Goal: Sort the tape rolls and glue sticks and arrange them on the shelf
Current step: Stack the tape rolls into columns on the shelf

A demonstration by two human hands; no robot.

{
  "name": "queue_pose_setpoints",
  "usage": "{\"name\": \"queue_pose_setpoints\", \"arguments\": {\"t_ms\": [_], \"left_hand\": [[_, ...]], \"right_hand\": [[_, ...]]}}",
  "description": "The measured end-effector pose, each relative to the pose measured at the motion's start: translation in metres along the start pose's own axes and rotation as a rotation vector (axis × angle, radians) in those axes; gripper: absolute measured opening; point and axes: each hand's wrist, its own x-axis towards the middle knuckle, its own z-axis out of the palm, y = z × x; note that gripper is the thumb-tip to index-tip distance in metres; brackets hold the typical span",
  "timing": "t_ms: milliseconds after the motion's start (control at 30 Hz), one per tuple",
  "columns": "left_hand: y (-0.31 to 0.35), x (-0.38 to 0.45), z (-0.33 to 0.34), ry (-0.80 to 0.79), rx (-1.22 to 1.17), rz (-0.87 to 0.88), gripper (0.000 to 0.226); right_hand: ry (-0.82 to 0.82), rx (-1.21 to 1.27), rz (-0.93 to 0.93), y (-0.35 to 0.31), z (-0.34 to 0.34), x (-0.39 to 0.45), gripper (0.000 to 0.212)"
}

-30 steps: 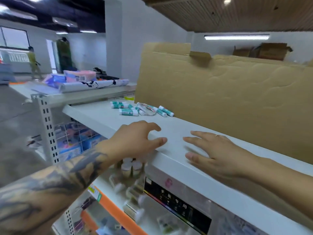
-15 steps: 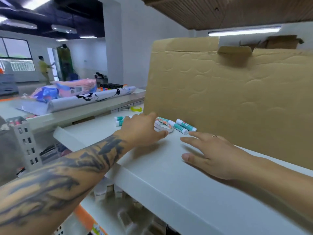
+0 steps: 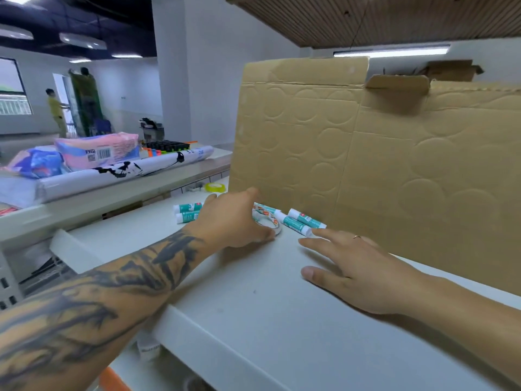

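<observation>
On the flat white shelf top (image 3: 253, 283), the tattooed left hand (image 3: 234, 218) lies palm down among the supplies, its fingertips reaching onto the one white roll of tape (image 3: 267, 221) that lies flat just in front of the big upright sheet of brown corrugated cardboard (image 3: 366, 153). Whether those fingers actually pinch the roll or only touch it cannot be told; the hand covers the roll's left side.

Five white-and-teal glue sticks can be counted, all lying on their sides. Two glue sticks (image 3: 187, 211) lie to the left of the left hand, one behind the other, partly hidden by it. Three glue sticks (image 3: 298, 220) lie on the right of the tape roll, close against the cardboard; one of these is mostly hidden behind the roll.

The right hand (image 3: 358, 272), wearing a thin ring, lies flat on the shelf with fingers spread and straight, holding nothing; its fingertips end just beside the nearest of the three sticks.

Farther back, beyond the cardboard's left edge, sits one yellow-green roll of tape (image 3: 214, 187).
</observation>
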Motion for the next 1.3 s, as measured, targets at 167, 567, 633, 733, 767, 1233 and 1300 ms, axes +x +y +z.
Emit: {"name": "queue_pose_setpoints", "arguments": {"t_ms": [167,567,633,733,767,1233,1300], "left_hand": [[0.002,-0.029,-0.019,0.043,-0.086,0.012,0.080],[0.070,-0.166,-0.048,0.063,-0.411,0.100,0.074],[0.086,-0.188,-0.048,0.051,-0.472,0.126,0.077],[0.109,-0.212,-0.050,0.026,-0.546,0.180,0.075],[0.117,-0.218,-0.052,0.018,-0.556,0.196,0.077],[0.281,-0.276,-0.058,-0.242,-0.830,0.530,0.076],[0.309,-0.282,-0.057,-0.274,-0.863,0.571,0.076]], "right_hand": [[0.003,0.005,0.027,-0.003,-0.007,-0.025,0.069],[0.073,0.011,0.059,-0.011,-0.027,-0.161,0.074],[0.065,-0.001,0.059,-0.011,-0.029,-0.189,0.077],[0.076,0.025,0.078,-0.007,-0.032,-0.228,0.083],[0.091,0.044,0.091,-0.005,-0.033,-0.240,0.083],[0.488,0.365,0.268,0.048,-0.044,-0.416,0.074],[0.552,0.408,0.285,0.061,-0.044,-0.440,0.069]]}}
